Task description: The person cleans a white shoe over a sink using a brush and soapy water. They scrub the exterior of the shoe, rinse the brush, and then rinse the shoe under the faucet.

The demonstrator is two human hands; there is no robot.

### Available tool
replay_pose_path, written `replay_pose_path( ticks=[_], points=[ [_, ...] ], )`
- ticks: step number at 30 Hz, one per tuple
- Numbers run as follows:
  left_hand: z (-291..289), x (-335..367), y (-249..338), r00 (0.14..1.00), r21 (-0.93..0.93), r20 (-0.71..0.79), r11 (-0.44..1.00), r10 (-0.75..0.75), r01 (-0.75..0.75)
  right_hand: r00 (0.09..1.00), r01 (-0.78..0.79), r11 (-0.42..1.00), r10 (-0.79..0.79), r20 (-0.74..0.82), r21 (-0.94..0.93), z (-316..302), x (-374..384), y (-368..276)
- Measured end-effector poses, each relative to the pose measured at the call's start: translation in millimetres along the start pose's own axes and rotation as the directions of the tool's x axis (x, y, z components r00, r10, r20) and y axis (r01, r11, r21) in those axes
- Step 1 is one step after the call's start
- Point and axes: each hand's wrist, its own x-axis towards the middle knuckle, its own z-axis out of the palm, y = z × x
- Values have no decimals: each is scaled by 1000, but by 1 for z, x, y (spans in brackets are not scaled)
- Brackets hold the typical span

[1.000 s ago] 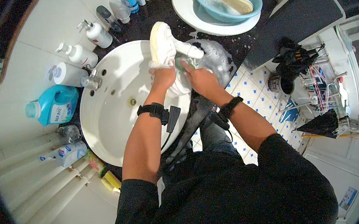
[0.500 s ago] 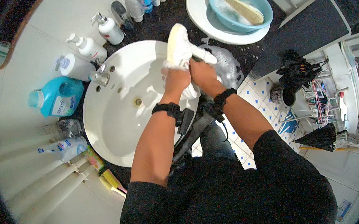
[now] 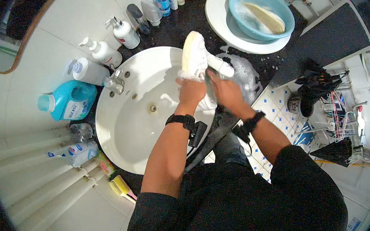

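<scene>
A white shoe (image 3: pixel 194 53) with a cream sole stands tilted over the right rim of the near washbasin (image 3: pixel 125 122), toe pointing away from me. My left hand (image 3: pixel 192 91) is closed round its lower part, with suds at the fingers. From the shoe's right side a soapy white flap-like piece (image 3: pixel 221 65) sticks out. My right hand (image 3: pixel 228 92) is curled close beside the shoe, slightly blurred; what lies in its fingers is hidden. White foam (image 3: pixel 245 75) covers the dark counter just beyond that hand.
A blue basin (image 3: pixel 239 24) with suds and another shoe (image 3: pixel 267 19) sits in a second washbasin (image 3: pixel 250 47). Pump bottles (image 3: pixel 126 33), a blue detergent jug (image 3: pixel 67 101) and a metal tap (image 3: pixel 114 81) line the wall. Brushes (image 3: pixel 121 186) lie at lower left.
My right hand has drawn back slightly from the shoe, down and right. My left hand still grips the shoe. The whole view has shifted a little.
</scene>
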Motion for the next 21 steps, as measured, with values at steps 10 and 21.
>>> replay_pose_path(
  ticks=[10,21],
  points=[
    [-30,-7,23,955,-256,176,926,-238,278,999,-44,998,44,7,-45,-6,-14,4],
    [-7,6,13,987,-54,128,993,-101,108,998,60,989,-58,15,-134,-3,34,15]
  ],
)
